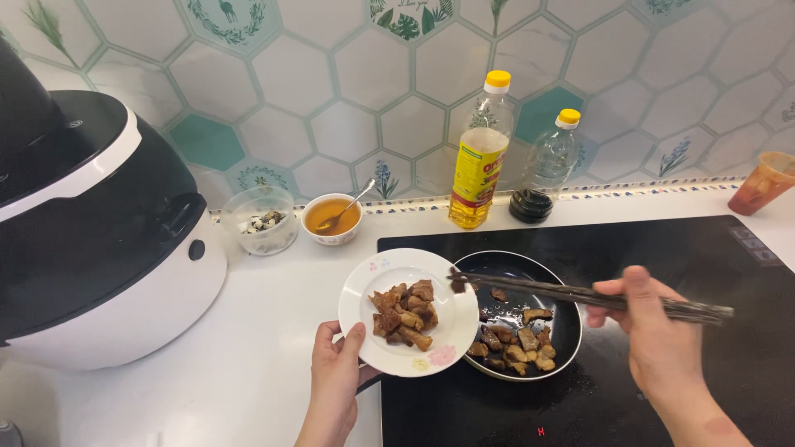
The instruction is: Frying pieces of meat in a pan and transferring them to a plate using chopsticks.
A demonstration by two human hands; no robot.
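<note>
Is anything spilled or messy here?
Nothing spilled. The left hand tilts the plate of fried pieces over the pan, and the right hand holds chopsticks there. The bottles stand upright.

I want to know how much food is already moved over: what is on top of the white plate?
A heap of browned fried pieces lies on the white plate, held by the left hand. The plate beneath the heap is covered.
</note>
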